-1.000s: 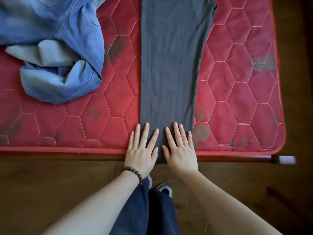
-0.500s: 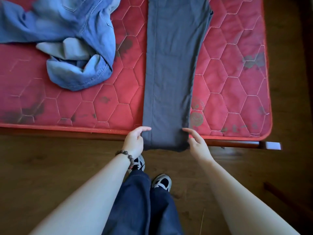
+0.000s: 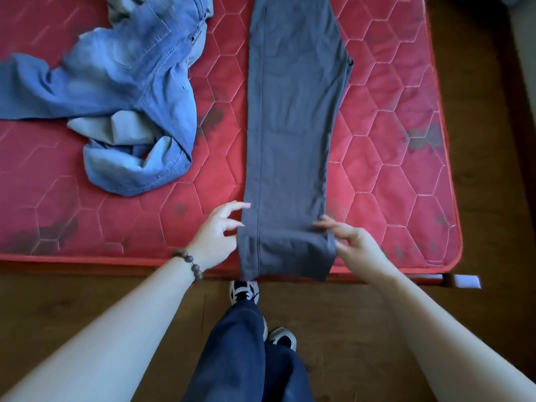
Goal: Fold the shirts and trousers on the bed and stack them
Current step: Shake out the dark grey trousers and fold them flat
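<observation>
Grey trousers [image 3: 293, 117] lie lengthwise on the red mattress [image 3: 391, 184], legs laid one on the other, and the cuffs reach the near edge. My left hand [image 3: 216, 236] grips the left side of the cuff end, its lower fingers hidden behind the cloth. My right hand [image 3: 352, 245] pinches the right side of the cuff end. The cuff end is raised a little, with a crease across it between my hands. Blue jeans [image 3: 130, 91] lie crumpled at the left of the mattress.
The near edge of the mattress sits on a wooden bed frame [image 3: 461, 281]. Wooden floor [image 3: 362, 329] lies below it, where my legs in dark trousers and my trainers [image 3: 243, 291] stand close to the bed.
My hands went from lying flat on the cuffs to the two sides of the cuff end and took hold. The cuff end has lifted slightly. My view moved closer.
</observation>
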A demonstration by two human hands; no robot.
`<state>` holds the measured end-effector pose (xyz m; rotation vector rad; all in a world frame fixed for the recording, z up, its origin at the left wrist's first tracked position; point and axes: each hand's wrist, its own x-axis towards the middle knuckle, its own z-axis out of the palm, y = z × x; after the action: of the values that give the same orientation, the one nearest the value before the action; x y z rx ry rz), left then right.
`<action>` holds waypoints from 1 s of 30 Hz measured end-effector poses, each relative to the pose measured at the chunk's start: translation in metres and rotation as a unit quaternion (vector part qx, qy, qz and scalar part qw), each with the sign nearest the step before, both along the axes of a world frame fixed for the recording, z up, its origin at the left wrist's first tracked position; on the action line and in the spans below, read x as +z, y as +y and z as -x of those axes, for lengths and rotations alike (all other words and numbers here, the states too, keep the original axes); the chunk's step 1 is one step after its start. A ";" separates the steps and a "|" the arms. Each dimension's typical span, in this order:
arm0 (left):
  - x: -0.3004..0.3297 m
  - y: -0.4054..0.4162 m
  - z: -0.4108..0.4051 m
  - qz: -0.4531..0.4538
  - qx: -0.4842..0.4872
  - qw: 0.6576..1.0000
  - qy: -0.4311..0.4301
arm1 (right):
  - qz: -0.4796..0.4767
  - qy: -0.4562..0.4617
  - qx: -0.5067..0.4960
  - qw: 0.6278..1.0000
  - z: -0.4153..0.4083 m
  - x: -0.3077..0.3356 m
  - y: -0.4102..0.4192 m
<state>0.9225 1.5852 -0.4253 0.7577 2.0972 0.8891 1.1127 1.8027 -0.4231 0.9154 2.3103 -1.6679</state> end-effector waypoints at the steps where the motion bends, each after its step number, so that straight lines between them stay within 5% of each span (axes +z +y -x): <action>1: 0.004 0.013 0.015 -0.018 0.022 0.998 -0.059 | 0.038 0.013 -0.032 0.999 0.017 0.006 0.009; 5: -0.010 0.078 0.074 -0.014 0.192 0.971 -0.144 | 0.097 0.025 -0.192 0.976 0.098 -0.013 0.044; 10: -0.061 0.100 0.085 0.026 0.294 0.862 -0.411 | 0.078 -0.174 -0.226 0.955 0.116 -0.076 0.051; 16: -0.100 0.063 0.060 0.066 0.177 0.925 -0.330 | -0.046 -0.152 -0.144 0.977 0.078 -0.091 0.031; 23: -0.108 0.024 0.006 0.153 0.120 0.952 -0.235 | 0.000 -0.213 -0.130 0.968 0.032 -0.085 -0.002; 30: -0.089 0.078 0.039 0.019 0.188 0.956 -0.224 | 0.054 -0.137 -0.217 0.965 0.079 -0.081 0.027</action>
<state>0.8840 1.6631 -0.5141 0.1079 1.8619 1.1001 1.0334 1.8295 -0.5044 1.6019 1.9120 -1.6590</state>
